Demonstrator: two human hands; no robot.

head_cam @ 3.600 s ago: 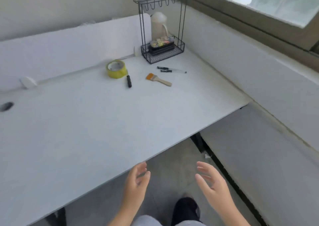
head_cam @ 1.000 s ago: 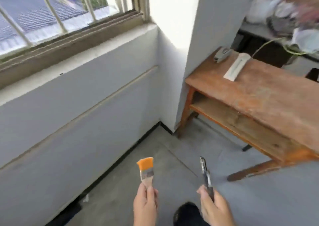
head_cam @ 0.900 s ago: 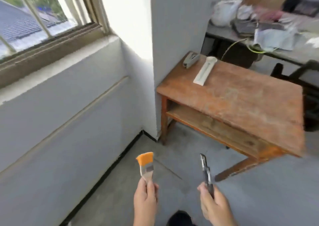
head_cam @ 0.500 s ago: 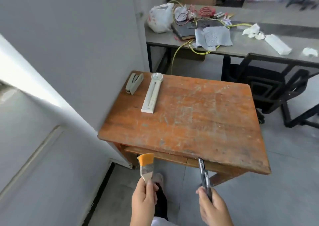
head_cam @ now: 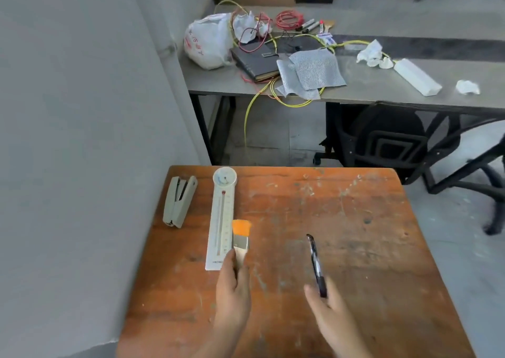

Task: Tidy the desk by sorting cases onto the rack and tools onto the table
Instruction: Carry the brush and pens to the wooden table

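A worn orange-brown wooden table (head_cam: 341,221) fills the lower middle of the head view. My left hand (head_cam: 233,286) is shut on a small paintbrush (head_cam: 240,234) with orange bristles, held upright over the table's left part. My right hand (head_cam: 328,311) grips black pens (head_cam: 315,264), tips pointing away from me, above the table's middle. A grey stapler (head_cam: 179,204) lies at the table's far left. A long white thermometer (head_cam: 222,221) lies beside it, partly behind the brush.
A grey wall (head_cam: 82,112) stands close on the left. Beyond the table is a grey desk (head_cam: 382,84) cluttered with a white plastic bag (head_cam: 207,40), a notebook, wires and cloths. A black office chair (head_cam: 396,142) sits under it at the right.
I turned away from the white desk and window to the wooden table. Both hands, which were empty, now hold the brush and pens and have moved out over the tabletop.
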